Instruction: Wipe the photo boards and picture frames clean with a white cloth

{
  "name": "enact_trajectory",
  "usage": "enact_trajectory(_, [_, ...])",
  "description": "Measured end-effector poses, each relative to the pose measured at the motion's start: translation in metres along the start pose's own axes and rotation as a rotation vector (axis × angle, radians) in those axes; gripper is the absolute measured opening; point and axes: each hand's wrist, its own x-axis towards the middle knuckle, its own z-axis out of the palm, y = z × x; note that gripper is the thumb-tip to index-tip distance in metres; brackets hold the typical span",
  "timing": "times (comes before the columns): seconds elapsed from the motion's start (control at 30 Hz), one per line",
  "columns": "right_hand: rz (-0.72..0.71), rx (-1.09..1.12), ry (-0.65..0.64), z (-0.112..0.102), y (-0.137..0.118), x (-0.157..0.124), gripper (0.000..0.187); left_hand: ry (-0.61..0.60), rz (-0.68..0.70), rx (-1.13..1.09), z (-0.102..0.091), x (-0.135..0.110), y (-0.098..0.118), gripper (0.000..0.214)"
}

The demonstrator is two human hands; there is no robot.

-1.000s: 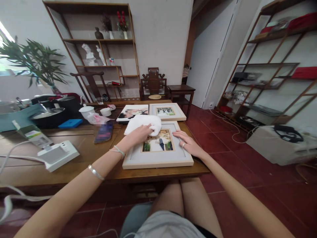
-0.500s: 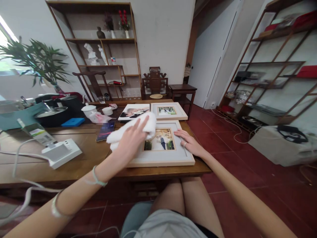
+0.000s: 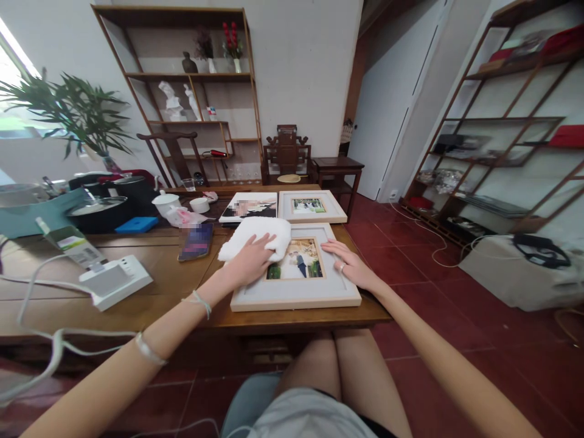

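A light wooden picture frame (image 3: 296,297) with a photo in a pale mat lies flat at the table's near right corner. My left hand (image 3: 249,263) presses a folded white cloth (image 3: 258,234) onto the frame's upper left part, fingers laid over the cloth. My right hand (image 3: 349,264) rests flat on the frame's right side, fingers stretched out, a ring on one finger.
A second framed photo (image 3: 311,206) and an unframed print (image 3: 250,207) lie behind. A phone (image 3: 196,240), a white power strip (image 3: 116,280) with cables, pots (image 3: 98,210) and cups sit on the wooden table (image 3: 137,304) to the left. Shelves stand at back and right.
My left hand lifted the cloth and swept left off the frame's top, then came back down onto the frame's upper left. My right hand stayed put on the frame.
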Motion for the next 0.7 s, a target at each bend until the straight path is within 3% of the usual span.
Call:
enact_trajectory(0.23, [0.006,-0.011,-0.006,-0.001,-0.001,0.0,0.049,-0.152,-0.054,-0.019,-0.032,-0.06,0.068,0.032])
enact_trajectory(0.37, [-0.005,-0.017,-0.003,-0.001,0.0,0.0,0.049,-0.117,-0.026,-0.049,-0.034,-0.068,0.087,0.031])
enact_trajectory(0.5, [-0.01,-0.024,-0.004,-0.001,0.0,-0.001,0.051,-0.029,-0.088,-0.042,-0.016,-0.037,0.071,0.031])
enact_trajectory(0.7, [-0.021,-0.005,0.007,-0.002,-0.001,0.001,0.051,0.074,-0.153,-0.006,0.001,0.023,0.014,0.033])
